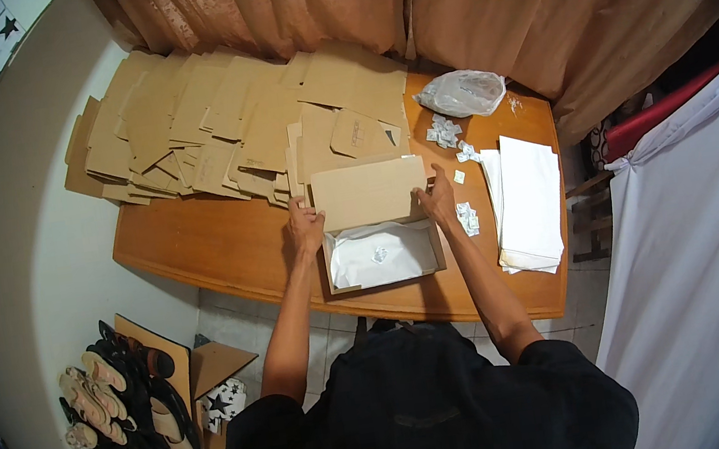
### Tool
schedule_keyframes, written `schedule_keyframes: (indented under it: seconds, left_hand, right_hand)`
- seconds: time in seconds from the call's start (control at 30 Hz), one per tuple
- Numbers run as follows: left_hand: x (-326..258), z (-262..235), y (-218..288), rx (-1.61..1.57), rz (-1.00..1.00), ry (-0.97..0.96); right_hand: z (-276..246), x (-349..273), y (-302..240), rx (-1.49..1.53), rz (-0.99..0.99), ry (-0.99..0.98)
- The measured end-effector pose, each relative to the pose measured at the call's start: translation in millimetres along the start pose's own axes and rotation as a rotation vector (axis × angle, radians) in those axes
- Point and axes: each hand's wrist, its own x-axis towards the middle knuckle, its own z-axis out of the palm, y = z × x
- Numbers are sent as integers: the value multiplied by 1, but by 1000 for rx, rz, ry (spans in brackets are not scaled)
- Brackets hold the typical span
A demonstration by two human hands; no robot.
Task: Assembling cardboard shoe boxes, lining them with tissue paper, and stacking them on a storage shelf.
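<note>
A cardboard shoebox (439, 245) stands near the table's front edge, its inside lined with white tissue paper (352, 267). On the paper lies a small white packet (380, 256). The brown box lid (371, 193) is raised along the far side of the box. My left hand (306, 223) grips the lid's left edge, with the fingers behind and the thumb in front. At the opposite edge, my right hand (437, 198) holds the lid the same way. Whether the lid is hinged to the box I cannot tell.
Flattened cardboard boxes (207, 122) pile up at the back left of the wooden table (195, 234). To the right lie white paper sheets (529, 201), small packets (443, 131) and a clear plastic bag (462, 93). Shoes (117, 396) fill a rack at lower left.
</note>
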Motion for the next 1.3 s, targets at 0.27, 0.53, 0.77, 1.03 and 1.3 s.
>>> schedule_keyframes:
  seconds: [0.27, 0.53, 0.77, 1.03, 1.3]
  left_hand:
    - [-13, -30, -16, -169, 160, -82]
    - [-94, -64, 62, 39, 340, -87]
    - [-149, -54, 23, 164, 385, -126]
    - [-179, -39, -4, 235, 212, -78]
    - [-176, -27, -16, 386, 290, -58]
  right_hand:
    - [-32, -22, -19, 390, -59, -85]
    - [-62, -74, -3, 307, -109, -83]
    - [-78, -132, 0, 121, -328, -87]
    - [-75, -185, -1, 219, -90, -180]
    - [-53, -194, -6, -241, -431, -49]
